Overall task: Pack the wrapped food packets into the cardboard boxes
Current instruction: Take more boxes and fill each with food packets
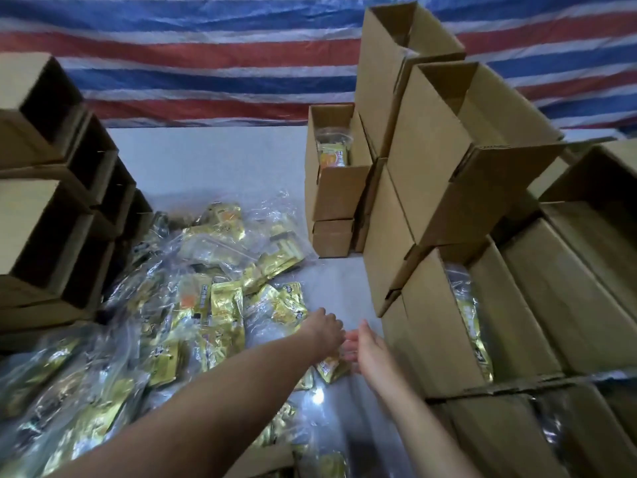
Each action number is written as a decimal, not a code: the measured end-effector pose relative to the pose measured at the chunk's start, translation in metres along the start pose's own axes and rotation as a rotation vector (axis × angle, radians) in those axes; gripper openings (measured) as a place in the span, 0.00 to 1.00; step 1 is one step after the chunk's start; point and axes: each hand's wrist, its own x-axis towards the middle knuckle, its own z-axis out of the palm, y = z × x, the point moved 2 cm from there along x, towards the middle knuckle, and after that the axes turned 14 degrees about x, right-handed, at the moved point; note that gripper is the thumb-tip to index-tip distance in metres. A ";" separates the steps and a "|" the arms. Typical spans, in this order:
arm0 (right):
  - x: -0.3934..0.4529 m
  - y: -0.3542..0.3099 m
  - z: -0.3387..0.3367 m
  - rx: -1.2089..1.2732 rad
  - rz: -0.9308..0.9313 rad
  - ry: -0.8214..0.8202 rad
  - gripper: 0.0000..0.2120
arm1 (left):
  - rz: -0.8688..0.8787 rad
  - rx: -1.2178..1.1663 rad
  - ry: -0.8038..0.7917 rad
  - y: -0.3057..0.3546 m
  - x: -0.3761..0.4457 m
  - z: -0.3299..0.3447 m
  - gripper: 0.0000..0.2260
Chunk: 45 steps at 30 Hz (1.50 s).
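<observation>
So my left hand (325,331) is curled over a gold packet (330,369), can't tell if it's gripped. Right hand (365,350) fingers loose, apart. Near box (444,326) holds bagged packets; far open box (339,174) has an orange one (332,158).

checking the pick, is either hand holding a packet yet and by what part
Cannot be told for the left hand: its fingers hide over a gold packet. The right hand is open and holds nothing.
</observation>
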 end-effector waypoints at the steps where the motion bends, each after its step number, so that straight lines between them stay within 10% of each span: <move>1: 0.003 0.000 -0.001 0.005 0.007 0.009 0.28 | 0.017 0.033 -0.021 0.002 0.006 0.004 0.21; 10: -0.001 -0.016 -0.002 0.017 0.026 -0.010 0.23 | -0.010 0.092 0.032 0.001 0.019 0.025 0.18; 15: -0.021 -0.031 -0.003 0.077 -0.047 0.051 0.21 | -0.201 -0.493 0.055 -0.028 -0.031 0.023 0.12; 21: -0.054 -0.064 0.022 0.163 -0.197 0.102 0.08 | -0.644 -1.302 0.456 -0.089 -0.123 -0.014 0.22; 29: -0.134 -0.130 0.111 0.479 -0.111 -0.412 0.55 | -0.744 -1.491 0.857 -0.091 -0.229 -0.053 0.03; 32: -0.152 -0.140 0.127 0.566 -0.108 -0.418 0.62 | -0.712 -1.445 0.870 -0.085 -0.254 -0.057 0.11; 41: -0.186 -0.144 0.130 0.571 -0.108 -0.588 0.29 | -0.586 -1.699 1.014 -0.075 -0.306 -0.065 0.30; 45: -0.187 -0.144 0.120 0.668 -0.144 -0.530 0.20 | -0.694 -1.775 1.230 -0.075 -0.335 -0.047 0.18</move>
